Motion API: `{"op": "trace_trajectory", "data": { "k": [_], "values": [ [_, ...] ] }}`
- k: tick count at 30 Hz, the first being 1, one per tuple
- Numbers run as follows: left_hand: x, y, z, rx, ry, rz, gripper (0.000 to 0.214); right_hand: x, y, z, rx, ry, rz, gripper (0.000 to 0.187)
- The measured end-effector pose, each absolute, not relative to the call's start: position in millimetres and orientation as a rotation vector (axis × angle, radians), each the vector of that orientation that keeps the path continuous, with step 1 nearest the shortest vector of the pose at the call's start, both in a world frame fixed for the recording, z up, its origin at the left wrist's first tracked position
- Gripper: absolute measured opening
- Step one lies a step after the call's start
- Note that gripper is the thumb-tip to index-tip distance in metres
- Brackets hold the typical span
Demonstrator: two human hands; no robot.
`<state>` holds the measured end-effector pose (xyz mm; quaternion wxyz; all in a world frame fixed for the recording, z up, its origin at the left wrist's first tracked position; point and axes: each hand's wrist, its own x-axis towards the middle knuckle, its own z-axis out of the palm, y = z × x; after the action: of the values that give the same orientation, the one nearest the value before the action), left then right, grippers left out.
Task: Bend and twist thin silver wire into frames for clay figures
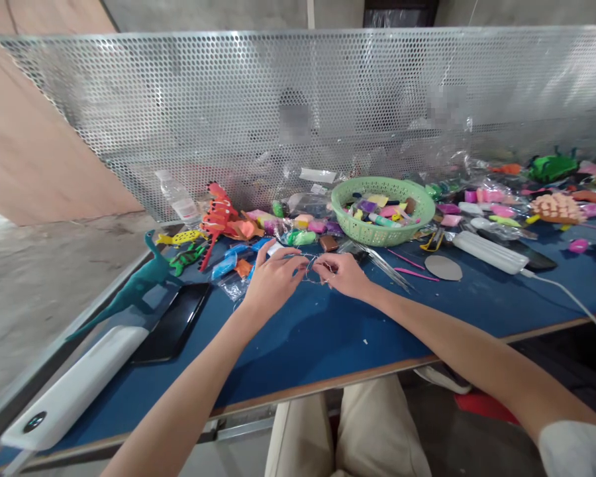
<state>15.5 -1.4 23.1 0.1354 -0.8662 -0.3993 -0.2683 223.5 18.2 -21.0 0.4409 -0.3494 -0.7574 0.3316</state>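
Observation:
Thin silvery wire [308, 257], bent into loops, is held up between my two hands just above the blue table [322, 338]. My left hand [275, 278] pinches its left part between thumb and fingers. From the other side my right hand [342, 273] grips it with closed fingertips. The wire's exact shape is too fine to make out. Right of my right hand lies a bundle of straight wires [385, 265]. Blue clay packets [226, 265] and an orange piece [243, 267] lie beside my left hand, and a brown block [328, 242] sits just behind the hands.
A green basket [382, 233] of clay packets stands behind. At left are a teal long-necked dinosaur [134, 285], a red spiky figure [219, 215], a black phone [173, 324] and a white power bank [79, 384]. Another power bank [491, 252] lies right. A perforated metal panel [228, 99] borders the back.

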Motion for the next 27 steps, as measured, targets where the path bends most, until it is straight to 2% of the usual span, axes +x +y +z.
{"op": "trace_trajectory", "data": {
  "k": [4,11,16,27],
  "values": [
    [18.8,-6.1,22.2,-2.37,-1.114,-0.72,0.019,218.2,11.8,-18.8,-0.845,-1.808,0.822,0.018],
    [24.8,-7.7,18.5,-2.255,-1.264,-0.737,0.019,218.5,12.5,-19.3,-0.842,-1.832,0.66,0.02],
    [25.5,-3.2,15.4,-2.257,-1.322,-0.703,0.022,218.0,14.5,-21.0,-0.795,-1.821,0.734,0.021],
    [14.1,13.9,3.7,-2.384,-1.073,-0.722,0.024,219.7,14.6,-21.5,-0.796,-1.796,0.789,0.029]
  ]
}}
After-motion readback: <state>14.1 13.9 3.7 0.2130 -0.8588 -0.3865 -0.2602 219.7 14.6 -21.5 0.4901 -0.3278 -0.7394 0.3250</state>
